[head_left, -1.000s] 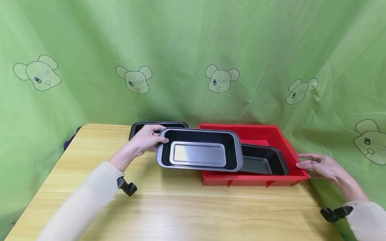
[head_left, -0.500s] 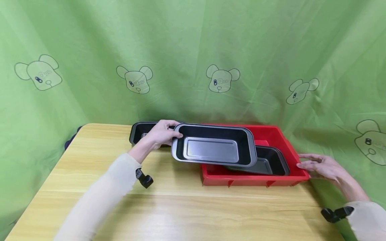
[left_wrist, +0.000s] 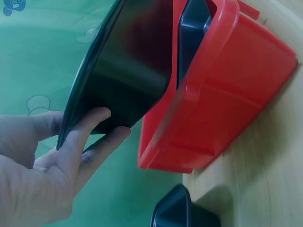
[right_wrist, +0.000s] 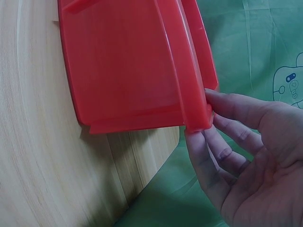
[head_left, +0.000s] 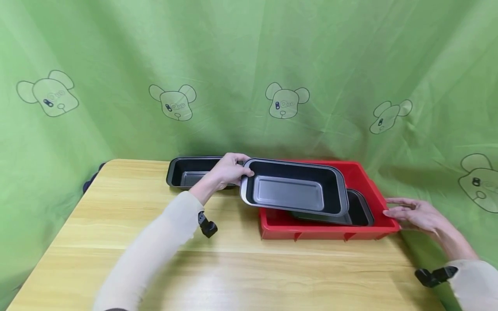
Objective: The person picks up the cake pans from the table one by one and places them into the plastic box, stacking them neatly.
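My left hand [head_left: 229,169] pinches the left rim of a dark loaf pan [head_left: 293,183], thumb inside and fingers beneath. This pan is tilted above the red bin [head_left: 323,233], its left end reaching past the bin's left side. A second loaf pan [head_left: 359,209] lies inside the bin, partly hidden by the held one. In the left wrist view, fingers [left_wrist: 90,125] press the outside of the held pan [left_wrist: 132,61]. My right hand [head_left: 418,215] grips the bin's right rim; the right wrist view shows its thumb and fingers at the rim's corner [right_wrist: 199,120].
Another dark loaf pan [head_left: 192,175] stands on the wooden table [head_left: 233,276] at the back, left of the bin, partly behind my left hand. A green curtain [head_left: 233,52] hangs right behind the table. The bin stands near the table's right edge.
My left hand has carried the loaf pan to the right, farther over the red bin, covering more of the pan inside. More of the back-left pan shows. My right hand has stayed at the rim.
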Tool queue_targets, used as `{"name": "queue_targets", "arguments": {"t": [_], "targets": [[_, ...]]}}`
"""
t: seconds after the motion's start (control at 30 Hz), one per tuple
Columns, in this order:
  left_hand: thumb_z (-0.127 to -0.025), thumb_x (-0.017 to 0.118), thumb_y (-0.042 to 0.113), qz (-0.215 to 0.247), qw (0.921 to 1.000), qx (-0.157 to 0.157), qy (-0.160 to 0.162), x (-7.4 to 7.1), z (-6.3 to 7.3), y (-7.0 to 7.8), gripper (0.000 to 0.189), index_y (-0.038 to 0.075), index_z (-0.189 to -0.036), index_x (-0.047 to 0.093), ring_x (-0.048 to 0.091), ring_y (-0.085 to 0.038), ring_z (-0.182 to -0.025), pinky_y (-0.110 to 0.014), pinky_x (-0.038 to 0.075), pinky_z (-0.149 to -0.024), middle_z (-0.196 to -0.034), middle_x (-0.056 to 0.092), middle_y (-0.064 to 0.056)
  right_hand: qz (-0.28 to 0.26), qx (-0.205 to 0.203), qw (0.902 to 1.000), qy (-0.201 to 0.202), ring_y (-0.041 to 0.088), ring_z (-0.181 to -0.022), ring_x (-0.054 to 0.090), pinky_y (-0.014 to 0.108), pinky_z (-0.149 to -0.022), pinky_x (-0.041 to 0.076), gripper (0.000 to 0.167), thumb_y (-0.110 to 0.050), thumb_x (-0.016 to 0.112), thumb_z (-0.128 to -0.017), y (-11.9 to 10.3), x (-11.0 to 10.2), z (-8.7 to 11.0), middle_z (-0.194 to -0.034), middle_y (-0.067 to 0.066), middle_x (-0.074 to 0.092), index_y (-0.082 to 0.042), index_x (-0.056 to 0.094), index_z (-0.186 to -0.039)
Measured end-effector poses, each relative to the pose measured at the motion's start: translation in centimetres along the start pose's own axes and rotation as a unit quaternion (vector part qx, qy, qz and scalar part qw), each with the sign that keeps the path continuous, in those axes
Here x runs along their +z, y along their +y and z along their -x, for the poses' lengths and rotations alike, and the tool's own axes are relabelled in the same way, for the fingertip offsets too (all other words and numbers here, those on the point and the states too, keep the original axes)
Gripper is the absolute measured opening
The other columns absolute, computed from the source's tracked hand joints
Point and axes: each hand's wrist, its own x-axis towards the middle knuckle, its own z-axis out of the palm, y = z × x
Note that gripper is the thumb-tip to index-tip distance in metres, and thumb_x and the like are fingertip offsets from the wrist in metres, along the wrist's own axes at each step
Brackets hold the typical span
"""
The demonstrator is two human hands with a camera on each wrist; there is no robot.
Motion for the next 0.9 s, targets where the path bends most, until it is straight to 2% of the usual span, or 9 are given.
{"name": "queue_targets", "arguments": {"t": [0.3, 0.53, 0.77, 0.9], "targets": [[-0.094, 0.068, -0.008, -0.003, 0.9999, 0.005, -0.014, 2.2, -1.1, 0.3, 0.047, -0.001, -0.139, 0.062, 0.069, -0.014, -0.068, -0.024, 0.065, -0.058, -0.1, 0.073, -0.017, 0.004, 0.002, 1.0, -0.001, 0.009, -0.093, 0.079, 0.031, -0.083, 0.069, 0.035, -0.02, 0.071, -0.102, -0.1, 0.0, 0.2, -0.104, -0.018, 0.081, -0.051, 0.062, -0.115], [-0.094, 0.07, -0.006, -0.007, 0.9999, 0.01, -0.011, 3.6, -2.1, -0.1, 0.042, 0.001, -0.135, 0.066, 0.069, -0.013, -0.068, -0.024, 0.066, -0.06, -0.092, 0.066, -0.008, 0.019, 0.006, 0.9998, 0.003, 0.009, -0.094, 0.079, 0.031, -0.084, 0.069, 0.033, -0.023, 0.072, -0.101, -0.1, 0.0, 0.2, -0.107, -0.015, 0.081, -0.042, 0.062, -0.126], [-0.092, 0.07, -0.007, -0.001, 0.9998, 0.017, -0.01, 4.9, -3.2, -0.5, 0.042, -0.001, -0.134, 0.067, 0.071, -0.016, -0.073, -0.03, 0.069, -0.067, -0.095, 0.068, -0.009, 0.025, 0.009, 0.9996, 0.006, 0.009, -0.094, 0.079, 0.031, -0.084, 0.069, 0.035, -0.024, 0.071, -0.102, 0.0, 0.0, 0.3, -0.107, -0.013, 0.082, -0.035, 0.063, -0.135], [-0.091, 0.071, -0.007, 0.002, 0.9998, 0.021, -0.006, 5.7, -3.9, -0.8, 0.045, -0.001, -0.135, 0.066, 0.071, -0.017, -0.073, -0.033, 0.07, -0.067, -0.099, 0.071, -0.012, 0.027, 0.008, 0.9996, 0.005, 0.007, -0.094, 0.078, 0.031, -0.084, 0.069, 0.033, -0.024, 0.071, -0.102, 0.2, -0.2, 0.3, -0.107, -0.013, 0.082, -0.041, 0.063, -0.129]]}}
